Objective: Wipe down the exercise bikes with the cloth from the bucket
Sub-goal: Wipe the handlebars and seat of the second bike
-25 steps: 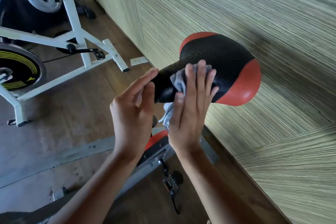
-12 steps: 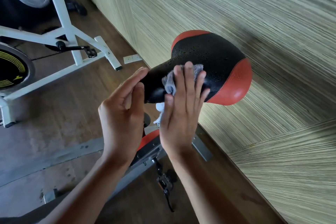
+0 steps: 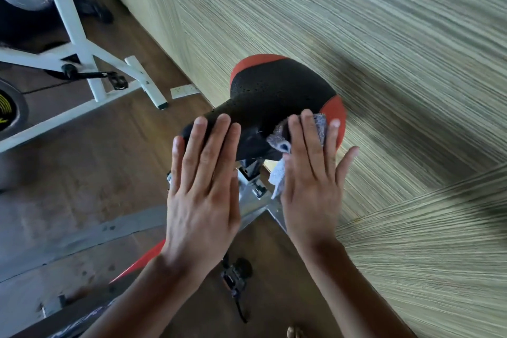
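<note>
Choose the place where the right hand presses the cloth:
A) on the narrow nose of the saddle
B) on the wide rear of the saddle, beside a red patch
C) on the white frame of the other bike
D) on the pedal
B: the right hand presses the cloth with straight fingers on the rear of the saddle, beside a red patch; the left hand rests on the nose.

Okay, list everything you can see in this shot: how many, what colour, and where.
saddle: one, black with red patches, centre
cloth: one, grey, on the saddle's rear, corner hanging below
near bike frame: one, silver, under the saddle
near pedal: one, black, bottom centre
white bike: one, upper left
socket plate: one, white, by the wall's foot
wall: greenish, striped, right
floor: brown wood, left
left hand: flat on the saddle's nose
right hand: flat, pressing the cloth
</note>
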A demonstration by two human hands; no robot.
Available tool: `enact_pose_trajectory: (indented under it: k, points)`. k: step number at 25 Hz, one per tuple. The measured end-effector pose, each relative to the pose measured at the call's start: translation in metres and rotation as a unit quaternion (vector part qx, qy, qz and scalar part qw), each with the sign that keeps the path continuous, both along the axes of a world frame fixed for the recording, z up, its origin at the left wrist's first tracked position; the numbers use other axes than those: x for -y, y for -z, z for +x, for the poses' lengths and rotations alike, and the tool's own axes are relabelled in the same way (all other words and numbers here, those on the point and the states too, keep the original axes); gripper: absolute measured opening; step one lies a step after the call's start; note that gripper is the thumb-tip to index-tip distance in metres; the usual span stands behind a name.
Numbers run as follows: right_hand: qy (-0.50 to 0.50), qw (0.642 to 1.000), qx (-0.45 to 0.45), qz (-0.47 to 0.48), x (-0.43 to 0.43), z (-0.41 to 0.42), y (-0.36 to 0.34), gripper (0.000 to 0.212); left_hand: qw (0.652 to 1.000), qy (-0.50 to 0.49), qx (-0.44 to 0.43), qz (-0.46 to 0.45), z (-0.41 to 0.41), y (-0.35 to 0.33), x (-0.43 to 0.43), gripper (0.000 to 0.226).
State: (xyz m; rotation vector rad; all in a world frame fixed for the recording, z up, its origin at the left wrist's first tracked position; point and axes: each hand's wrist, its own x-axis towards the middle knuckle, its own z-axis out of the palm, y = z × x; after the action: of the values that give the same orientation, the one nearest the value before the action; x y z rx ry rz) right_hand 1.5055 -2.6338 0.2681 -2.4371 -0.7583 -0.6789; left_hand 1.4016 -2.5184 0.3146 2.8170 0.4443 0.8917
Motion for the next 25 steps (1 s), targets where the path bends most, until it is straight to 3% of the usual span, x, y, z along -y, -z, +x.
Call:
enact_pose_trajectory:
  k: [3,7,12,17,21,25]
  points:
    - [-0.013,0.994,-0.070,0.077,-0.024,0.003,-0.018,0.049,1.000,-0.022,-0.004,0.018,0.004,0.002,0.000,0.047]
    - [-0.005,0.996,-0.081,0.039,0.001,0.010,-0.011,0.048,0.998,-0.037,-0.017,0.042,0.005,0.005,0.003,0.054]
    - [-0.033,0.924,-0.261,0.277,0.004,0.055,-0.041,0.045,0.997,-0.063,-0.019,0.047,0.007,0.007,0.006,0.062]
    - [-0.082,0.944,-0.255,0.193,0.019,0.027,-0.040,0.048,0.996,-0.081,-0.024,0.041,0.010,0.005,0.010,0.061]
    - [-0.082,0.917,-0.358,0.153,0.012,0.072,-0.063,0.048,0.994,-0.095,-0.055,0.025,0.008,-0.008,0.016,0.060]
    - [-0.104,0.927,-0.346,0.102,0.017,0.065,-0.072,0.053,0.991,-0.114,-0.070,-0.024,0.013,-0.034,0.023,0.050]
